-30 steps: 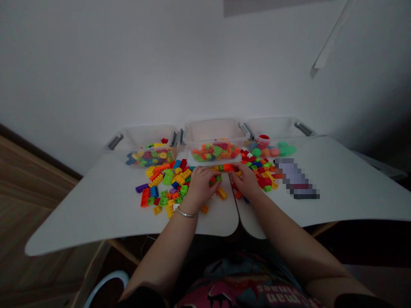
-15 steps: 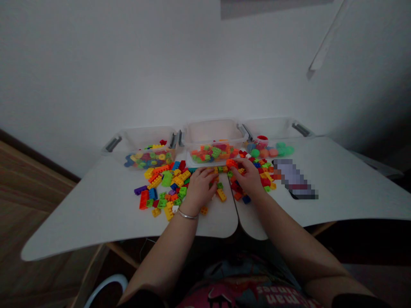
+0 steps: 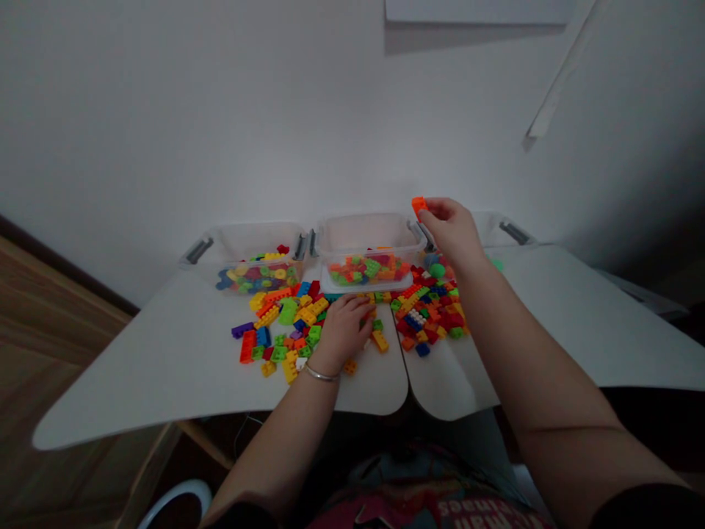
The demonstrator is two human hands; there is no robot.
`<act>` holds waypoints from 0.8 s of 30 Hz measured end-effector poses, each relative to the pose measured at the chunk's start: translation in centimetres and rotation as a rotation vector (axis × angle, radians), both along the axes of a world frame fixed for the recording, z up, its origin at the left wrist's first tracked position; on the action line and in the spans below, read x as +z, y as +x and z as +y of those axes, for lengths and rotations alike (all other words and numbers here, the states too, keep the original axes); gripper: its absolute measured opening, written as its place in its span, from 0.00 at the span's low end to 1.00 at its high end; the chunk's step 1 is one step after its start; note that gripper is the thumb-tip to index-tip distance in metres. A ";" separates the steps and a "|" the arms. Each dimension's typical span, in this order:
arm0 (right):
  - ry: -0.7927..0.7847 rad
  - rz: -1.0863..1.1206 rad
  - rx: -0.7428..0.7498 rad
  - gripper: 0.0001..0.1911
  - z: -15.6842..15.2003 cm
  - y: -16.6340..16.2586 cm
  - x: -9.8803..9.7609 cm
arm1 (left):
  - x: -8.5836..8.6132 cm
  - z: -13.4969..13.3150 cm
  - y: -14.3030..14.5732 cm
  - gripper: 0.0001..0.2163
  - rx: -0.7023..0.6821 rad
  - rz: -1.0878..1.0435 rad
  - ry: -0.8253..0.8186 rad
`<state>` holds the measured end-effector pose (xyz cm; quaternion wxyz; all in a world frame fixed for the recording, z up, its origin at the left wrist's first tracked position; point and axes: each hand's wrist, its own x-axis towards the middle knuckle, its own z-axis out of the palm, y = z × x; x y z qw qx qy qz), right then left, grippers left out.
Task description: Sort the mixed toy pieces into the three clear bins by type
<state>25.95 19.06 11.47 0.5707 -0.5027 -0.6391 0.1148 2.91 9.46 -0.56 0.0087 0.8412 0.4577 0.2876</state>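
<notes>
My right hand [image 3: 454,231] is raised at the right end of the middle bin, pinching an orange toy brick [image 3: 418,205] between thumb and fingertips. The brick is held above the rim. My left hand [image 3: 346,330], with a bangle at the wrist, rests palm down over the loose bricks, its fingers spread and slightly bent. Beside its thumb lies a yellow brick [image 3: 380,341]; what is under the palm is hidden. The clear middle bin [image 3: 368,229] contains orange, green and red bricks.
A clear left bin [image 3: 250,239] has mixed colourful pieces in it. The right bin [image 3: 490,228] is partly hidden by my right arm. Loose bricks [image 3: 432,316] spread over both sides of the seam in the white table [image 3: 187,375]. Behind stands a pale wall [image 3: 275,110].
My right hand has risen from the loose bricks, up and to the right, with the orange brick in its fingers. My left hand has stayed in place. The phone-like item is out of sight behind my arm.
</notes>
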 end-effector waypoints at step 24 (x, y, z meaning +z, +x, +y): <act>-0.080 -0.478 -0.282 0.15 -0.8 -2.3 -0.3 | 0.1 -0.1 0.0 0.13 0.021 0.022 -0.021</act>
